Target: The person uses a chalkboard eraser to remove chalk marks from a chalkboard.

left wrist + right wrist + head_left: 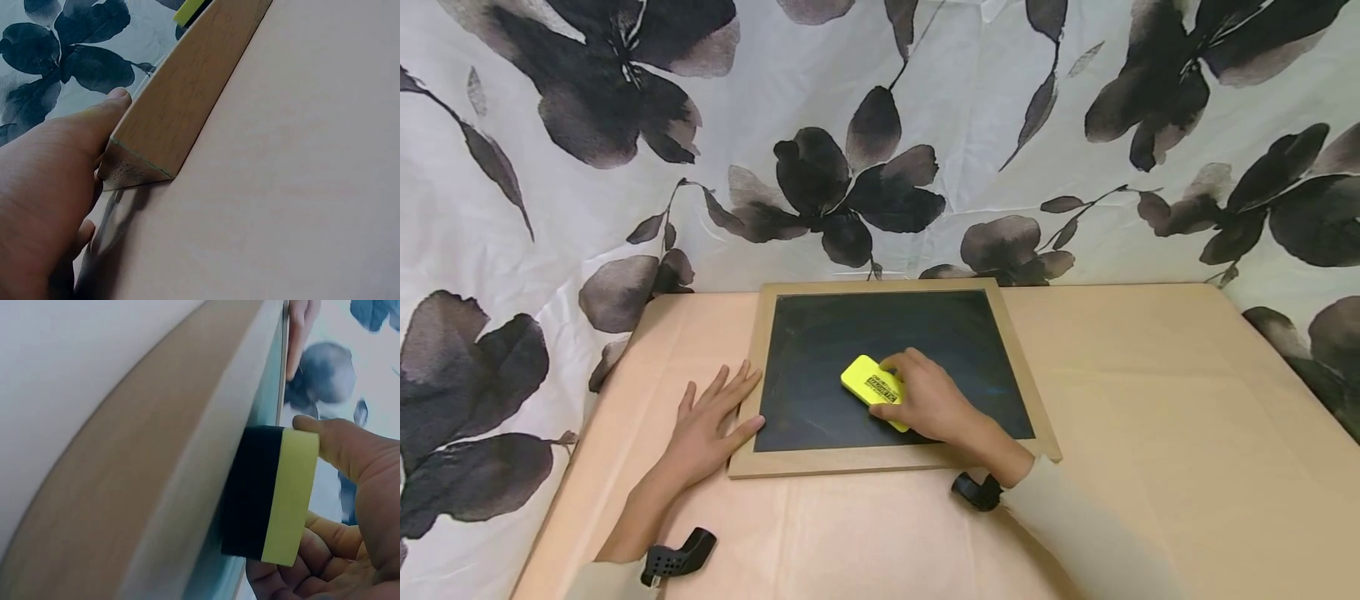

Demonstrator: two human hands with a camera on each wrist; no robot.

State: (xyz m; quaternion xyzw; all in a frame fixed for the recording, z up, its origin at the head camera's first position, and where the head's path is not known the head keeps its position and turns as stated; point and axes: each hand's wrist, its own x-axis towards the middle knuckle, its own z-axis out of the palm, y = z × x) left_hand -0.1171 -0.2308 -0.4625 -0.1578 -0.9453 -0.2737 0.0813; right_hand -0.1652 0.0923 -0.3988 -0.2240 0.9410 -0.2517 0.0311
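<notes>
A wood-framed chalkboard point(820, 333) lies on the table, its dark face up with faint smears. My right hand point(928, 396) grips a yellow board eraser point(863, 377) with black print on its top, over the lower middle of the board. In the right wrist view the eraser's black felt side point(253, 490) faces the board, thumb and fingers on its yellow part. My left hand point(703, 429) rests at the board's left edge, fingers spread, thumb on the frame. The left wrist view shows that thumb point(115, 103) over the frame's corner point(140, 165).
The table point(1157, 400) has a pale tan covering and extends on both sides of the board. White cloth with dark flowers point(842, 192) hangs behind and along the sides. Black wrist cameras point(681, 554) are strapped to both wrists.
</notes>
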